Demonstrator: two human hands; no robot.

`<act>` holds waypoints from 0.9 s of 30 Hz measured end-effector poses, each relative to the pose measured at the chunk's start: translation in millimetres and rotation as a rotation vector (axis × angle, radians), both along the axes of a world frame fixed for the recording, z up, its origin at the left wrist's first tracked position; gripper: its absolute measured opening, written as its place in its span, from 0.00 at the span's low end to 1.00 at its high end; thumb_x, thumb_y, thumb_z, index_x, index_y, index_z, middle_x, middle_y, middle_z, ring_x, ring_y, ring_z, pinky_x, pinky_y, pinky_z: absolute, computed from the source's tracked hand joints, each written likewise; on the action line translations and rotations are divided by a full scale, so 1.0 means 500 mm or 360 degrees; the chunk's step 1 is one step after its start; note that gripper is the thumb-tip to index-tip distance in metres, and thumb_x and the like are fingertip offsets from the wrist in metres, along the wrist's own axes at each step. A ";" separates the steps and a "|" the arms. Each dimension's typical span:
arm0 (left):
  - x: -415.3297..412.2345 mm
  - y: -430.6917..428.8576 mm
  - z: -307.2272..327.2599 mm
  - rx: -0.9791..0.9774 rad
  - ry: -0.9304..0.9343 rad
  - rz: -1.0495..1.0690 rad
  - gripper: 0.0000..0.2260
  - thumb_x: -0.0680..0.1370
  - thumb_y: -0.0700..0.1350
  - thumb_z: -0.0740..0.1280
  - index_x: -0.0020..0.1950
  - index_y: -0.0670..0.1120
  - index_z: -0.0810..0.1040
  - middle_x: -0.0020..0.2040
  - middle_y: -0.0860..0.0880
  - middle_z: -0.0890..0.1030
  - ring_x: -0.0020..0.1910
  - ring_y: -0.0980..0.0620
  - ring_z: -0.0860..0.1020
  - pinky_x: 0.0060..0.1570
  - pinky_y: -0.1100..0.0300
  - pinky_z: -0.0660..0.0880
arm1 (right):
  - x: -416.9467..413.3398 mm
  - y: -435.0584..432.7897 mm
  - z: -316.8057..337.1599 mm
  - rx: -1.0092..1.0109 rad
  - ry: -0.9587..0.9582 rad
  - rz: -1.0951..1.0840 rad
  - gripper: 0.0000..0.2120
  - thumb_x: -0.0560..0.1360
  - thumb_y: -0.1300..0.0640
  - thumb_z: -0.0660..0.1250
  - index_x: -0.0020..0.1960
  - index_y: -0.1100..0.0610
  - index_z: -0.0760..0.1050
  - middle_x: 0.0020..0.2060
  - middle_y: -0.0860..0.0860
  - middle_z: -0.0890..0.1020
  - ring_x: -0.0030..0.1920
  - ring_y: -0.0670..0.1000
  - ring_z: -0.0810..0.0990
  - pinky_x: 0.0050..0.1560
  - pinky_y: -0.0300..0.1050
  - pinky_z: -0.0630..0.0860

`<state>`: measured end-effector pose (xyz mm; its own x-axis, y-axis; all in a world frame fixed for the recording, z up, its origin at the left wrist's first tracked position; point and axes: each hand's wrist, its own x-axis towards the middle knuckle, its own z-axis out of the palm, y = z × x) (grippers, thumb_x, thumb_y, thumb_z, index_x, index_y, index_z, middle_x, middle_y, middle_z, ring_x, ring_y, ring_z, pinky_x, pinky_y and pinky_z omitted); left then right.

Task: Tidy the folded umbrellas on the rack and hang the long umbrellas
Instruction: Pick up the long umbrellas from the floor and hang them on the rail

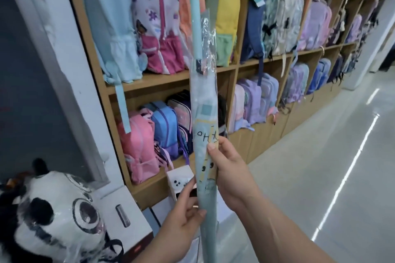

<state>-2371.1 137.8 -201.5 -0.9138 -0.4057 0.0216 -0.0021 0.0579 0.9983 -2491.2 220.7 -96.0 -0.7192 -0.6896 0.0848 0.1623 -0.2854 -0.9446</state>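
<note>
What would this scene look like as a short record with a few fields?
place: shop aisle, wooden shelves full of backpacks
held item: umbrella, long, pale blue, upright, in clear wrap
handle: curved hook, at the top
left-hand grip: holds the umbrella lower down
right-hand grip: holds it higher up, thumb in front
nearby: panda toy at lower left
hung up: not yet
</note>
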 end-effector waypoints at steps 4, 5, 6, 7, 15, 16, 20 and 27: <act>-0.003 -0.011 0.054 -0.0067 0.0023 0.0177 0.32 0.82 0.35 0.63 0.75 0.66 0.58 0.64 0.57 0.81 0.64 0.56 0.79 0.64 0.58 0.74 | -0.008 -0.041 0.038 -0.0095 0.0052 0.0165 0.09 0.82 0.55 0.64 0.58 0.57 0.78 0.50 0.58 0.82 0.47 0.54 0.81 0.47 0.50 0.79; -0.003 -0.013 0.065 -0.0080 0.0030 0.0246 0.31 0.82 0.35 0.63 0.74 0.66 0.60 0.63 0.56 0.82 0.62 0.56 0.80 0.62 0.58 0.76 | -0.012 -0.049 0.045 -0.0086 0.0113 0.0198 0.08 0.82 0.54 0.64 0.58 0.55 0.79 0.50 0.56 0.83 0.47 0.53 0.81 0.47 0.49 0.79; -0.003 -0.016 0.075 -0.0094 0.0041 0.0326 0.31 0.82 0.35 0.63 0.75 0.65 0.61 0.61 0.55 0.83 0.61 0.56 0.81 0.61 0.58 0.77 | -0.016 -0.055 0.056 -0.0064 0.0197 0.0227 0.08 0.82 0.53 0.64 0.58 0.54 0.79 0.49 0.55 0.83 0.47 0.52 0.82 0.46 0.47 0.79; -0.003 -0.020 0.084 -0.0099 0.0057 0.0415 0.31 0.82 0.34 0.64 0.75 0.64 0.62 0.61 0.54 0.83 0.61 0.55 0.81 0.61 0.57 0.77 | -0.021 -0.059 0.067 -0.0038 0.0296 0.0255 0.09 0.82 0.53 0.64 0.58 0.52 0.80 0.48 0.54 0.84 0.47 0.51 0.83 0.45 0.44 0.79; 0.002 -0.041 0.153 -0.0183 0.0166 0.0804 0.30 0.82 0.34 0.62 0.73 0.67 0.64 0.61 0.51 0.83 0.57 0.51 0.83 0.49 0.59 0.79 | -0.063 -0.073 0.065 0.0064 0.0674 0.0473 0.15 0.79 0.51 0.68 0.64 0.40 0.75 0.50 0.48 0.83 0.49 0.42 0.82 0.48 0.38 0.77; 0.003 -0.047 0.163 -0.0193 0.0170 0.0852 0.30 0.82 0.34 0.62 0.74 0.66 0.63 0.60 0.51 0.84 0.57 0.51 0.83 0.49 0.58 0.80 | -0.066 -0.074 0.049 0.0097 0.0705 0.0488 0.15 0.79 0.51 0.68 0.64 0.39 0.75 0.51 0.48 0.82 0.49 0.43 0.82 0.48 0.37 0.76; 0.013 -0.072 0.218 -0.0266 0.0217 0.1085 0.31 0.82 0.33 0.62 0.74 0.65 0.64 0.57 0.51 0.85 0.56 0.51 0.84 0.53 0.51 0.81 | -0.067 -0.087 -0.010 0.0127 0.0772 0.0644 0.17 0.79 0.54 0.69 0.64 0.37 0.75 0.52 0.49 0.81 0.52 0.48 0.81 0.48 0.38 0.76; 0.070 -0.130 0.360 -0.0467 0.0385 0.1455 0.30 0.81 0.35 0.66 0.73 0.64 0.64 0.55 0.51 0.86 0.54 0.49 0.85 0.54 0.41 0.81 | 0.007 -0.152 -0.002 0.0058 0.0973 0.0887 0.24 0.78 0.56 0.70 0.67 0.34 0.70 0.53 0.47 0.79 0.47 0.39 0.79 0.47 0.36 0.77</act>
<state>-2336.1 72.6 -21.7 -0.2091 -0.9015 0.3789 0.0328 0.3808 0.9241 -2487.5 144.8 -96.8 -0.1053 -0.9414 0.3205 -0.2745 -0.2823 -0.9192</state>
